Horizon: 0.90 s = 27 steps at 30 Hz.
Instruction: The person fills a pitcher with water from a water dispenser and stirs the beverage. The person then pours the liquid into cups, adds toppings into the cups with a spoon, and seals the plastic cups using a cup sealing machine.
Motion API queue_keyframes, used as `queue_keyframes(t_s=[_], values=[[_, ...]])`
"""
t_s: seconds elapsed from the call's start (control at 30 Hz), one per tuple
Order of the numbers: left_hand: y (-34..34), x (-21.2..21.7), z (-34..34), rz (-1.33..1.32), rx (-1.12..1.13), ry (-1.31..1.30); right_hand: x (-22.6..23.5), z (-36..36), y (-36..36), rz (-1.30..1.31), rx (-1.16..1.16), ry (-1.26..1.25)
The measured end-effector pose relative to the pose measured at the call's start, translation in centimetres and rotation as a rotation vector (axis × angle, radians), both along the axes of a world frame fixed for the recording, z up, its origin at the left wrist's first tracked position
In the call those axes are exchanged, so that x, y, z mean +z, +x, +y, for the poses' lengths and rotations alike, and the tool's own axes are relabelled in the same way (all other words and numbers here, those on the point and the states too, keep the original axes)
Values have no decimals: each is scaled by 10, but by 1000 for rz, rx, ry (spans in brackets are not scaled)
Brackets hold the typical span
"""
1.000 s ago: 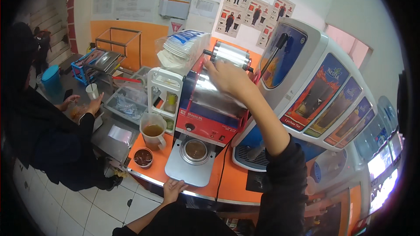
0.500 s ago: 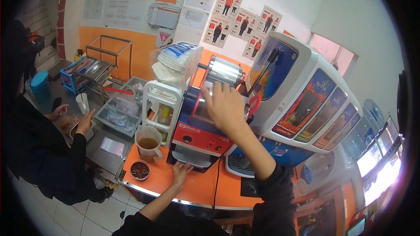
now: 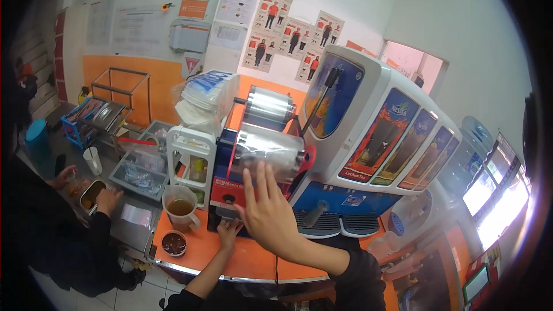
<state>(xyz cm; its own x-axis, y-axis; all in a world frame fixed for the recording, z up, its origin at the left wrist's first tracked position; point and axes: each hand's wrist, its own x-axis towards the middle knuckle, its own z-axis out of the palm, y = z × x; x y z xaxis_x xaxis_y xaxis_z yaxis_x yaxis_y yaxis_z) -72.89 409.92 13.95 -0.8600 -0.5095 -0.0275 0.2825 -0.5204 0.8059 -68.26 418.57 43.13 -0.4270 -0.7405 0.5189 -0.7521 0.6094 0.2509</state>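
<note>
A red and dark-blue cup sealing machine (image 3: 220,194) stands on the counter in front of me, with a roll of clear film (image 3: 268,147) and a silvery roller (image 3: 269,106) on top. My right hand (image 3: 269,213) is raised before the machine's front, fingers stretched out and holding nothing; it hides part of the red panel. Low at the machine's front, my left hand (image 3: 229,234) has its fingers bent at the edge of the grey tray (image 3: 227,214). Beside it are a measuring jug (image 3: 180,220) of brown liquid and a tub (image 3: 174,243) of dark brown stuff.
A drink dispenser (image 3: 331,196) stands close on the right, and a black lever (image 3: 322,98) rises between it and the sealer. Left are a white rack (image 3: 190,138), bagged lids (image 3: 204,101) and grey bins (image 3: 138,174). A person's hand (image 3: 108,200) works over a metal container (image 3: 92,194).
My right hand has come down and back from the film roll to the machine's front. My left hand stays at the tray. The view has swung right, and the other person's hand has moved over the metal container.
</note>
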Motion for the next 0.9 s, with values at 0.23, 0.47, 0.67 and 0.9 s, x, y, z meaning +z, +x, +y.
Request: queue_keyframes(t_s=[0.23, 0.47, 0.67, 0.9], values=[[9, -26, -8, -78, 38, 185, 115, -8, -66, 228, 71, -356], [53, -40, 30, -208, -17, 66, 156, 48, -324, 957, -335, -97], [85, 47, 14, 10, 264, -511, 162, 13, -247, 606, -812, 229], [51, 155, -2, 149, 304, -1501, 145, 72, -131, 608, -438, 174]])
